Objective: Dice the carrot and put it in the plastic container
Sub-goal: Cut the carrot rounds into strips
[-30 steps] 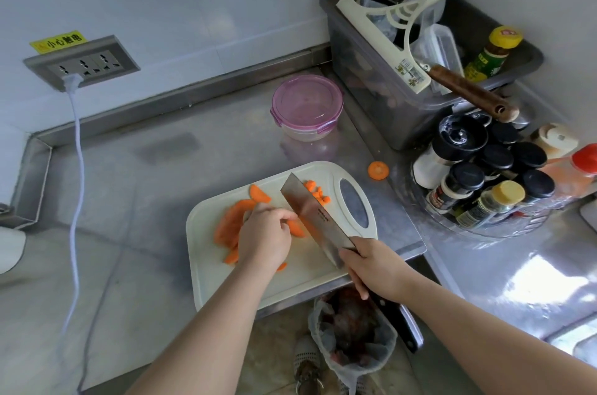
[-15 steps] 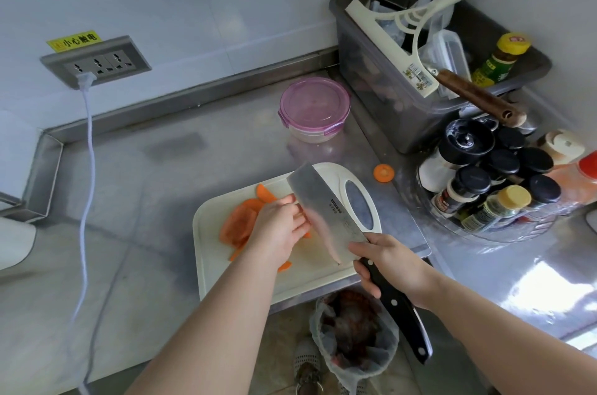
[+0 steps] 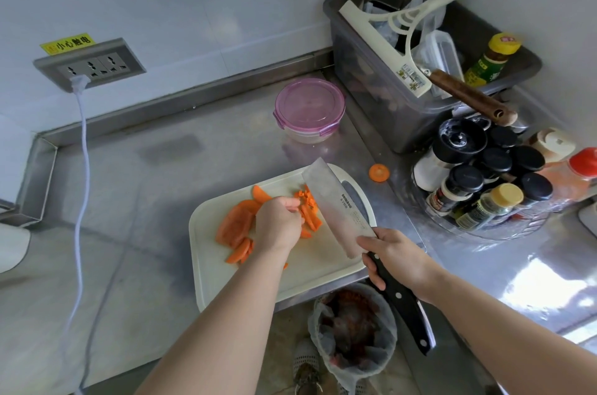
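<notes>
One sign reads clearly; the other print is too small or blurred.

The yellow sticker (image 3: 68, 43) on the wall just above the socket panel (image 3: 90, 66) reads "小心触电" in black, beside a small warning symbol. The cleaver (image 3: 336, 207) has a line of dark brand capitals on its blade with finer print alongside, too blurred to spell out. A barcode label (image 3: 407, 75) is stuck on the squeegee (image 3: 371, 34). The yellow-capped bottle (image 3: 491, 63) has a red mark on its cap and a green label. None of these can be read.

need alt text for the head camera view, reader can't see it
A person's right hand grips a cleaver over a white cutting board while the left hand holds carrot strips beside a few diced bits. A closed pink-lidded container sits behind the board on a steel counter.
</notes>
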Demonstrator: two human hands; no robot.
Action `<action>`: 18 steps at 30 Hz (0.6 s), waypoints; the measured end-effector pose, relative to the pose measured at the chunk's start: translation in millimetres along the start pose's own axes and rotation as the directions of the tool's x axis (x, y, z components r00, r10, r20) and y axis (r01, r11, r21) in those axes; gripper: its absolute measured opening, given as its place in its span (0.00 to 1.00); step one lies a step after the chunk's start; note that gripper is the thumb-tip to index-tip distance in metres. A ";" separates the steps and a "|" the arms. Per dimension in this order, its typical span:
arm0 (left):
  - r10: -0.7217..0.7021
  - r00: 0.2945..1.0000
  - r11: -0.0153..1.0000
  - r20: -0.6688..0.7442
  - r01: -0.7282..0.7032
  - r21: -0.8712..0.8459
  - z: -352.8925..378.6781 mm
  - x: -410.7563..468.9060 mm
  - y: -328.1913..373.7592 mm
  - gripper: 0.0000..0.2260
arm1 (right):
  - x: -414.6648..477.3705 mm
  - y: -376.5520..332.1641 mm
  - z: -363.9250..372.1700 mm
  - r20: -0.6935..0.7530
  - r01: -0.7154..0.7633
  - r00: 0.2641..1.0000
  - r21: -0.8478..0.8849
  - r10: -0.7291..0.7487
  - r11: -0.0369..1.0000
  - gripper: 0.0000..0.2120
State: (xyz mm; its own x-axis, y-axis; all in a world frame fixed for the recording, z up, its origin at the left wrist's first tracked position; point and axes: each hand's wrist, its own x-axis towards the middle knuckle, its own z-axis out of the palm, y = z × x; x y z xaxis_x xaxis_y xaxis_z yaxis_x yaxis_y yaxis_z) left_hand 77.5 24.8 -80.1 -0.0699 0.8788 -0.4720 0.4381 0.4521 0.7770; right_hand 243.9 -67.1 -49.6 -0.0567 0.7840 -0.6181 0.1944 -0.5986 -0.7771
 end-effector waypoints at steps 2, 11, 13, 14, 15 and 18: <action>0.042 0.999 0.998 0.000 -0.041 0.046 -0.5 -2.1 0.3 0.12 | -0.4 0.4 0.6 -0.021 -0.001 1.000 -0.065 -0.001 0.998 0.13; 0.039 0.990 0.988 -0.135 -0.018 0.155 -29.7 -10.7 -15.3 0.12 | -5.7 0.2 17.9 -0.094 0.098 0.982 -0.503 -0.167 0.859 0.15; 0.004 0.996 0.989 -0.090 0.009 0.149 -29.3 -13.9 -16.0 0.09 | -4.5 1.3 28.1 -0.088 0.107 0.975 -0.623 -0.205 0.775 0.14; -0.002 0.998 0.987 -0.069 0.013 0.162 -28.1 -14.4 -16.0 0.09 | -3.8 2.3 33.0 -0.089 0.105 0.972 -0.667 -0.218 0.738 0.13; -0.005 0.999 0.983 -0.050 0.014 0.181 -26.7 -15.0 -15.8 0.08 | -3.4 3.2 37.5 -0.094 0.100 0.969 -0.697 -0.229 0.710 0.11; -0.010 0.999 0.973 -0.051 0.021 0.231 -22.3 -12.9 -15.6 0.05 | -3.3 3.3 49.0 -0.093 0.070 0.971 -0.773 -0.222 0.630 0.08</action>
State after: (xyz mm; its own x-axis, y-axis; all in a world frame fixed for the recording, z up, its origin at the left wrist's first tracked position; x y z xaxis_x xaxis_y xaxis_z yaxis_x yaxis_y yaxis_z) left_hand 51.6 9.8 -76.8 -0.1196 0.8810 -0.4578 0.6316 0.4233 0.6496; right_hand 196.7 -79.7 -55.9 -0.0076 0.9092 -0.4163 0.8758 -0.1949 -0.4416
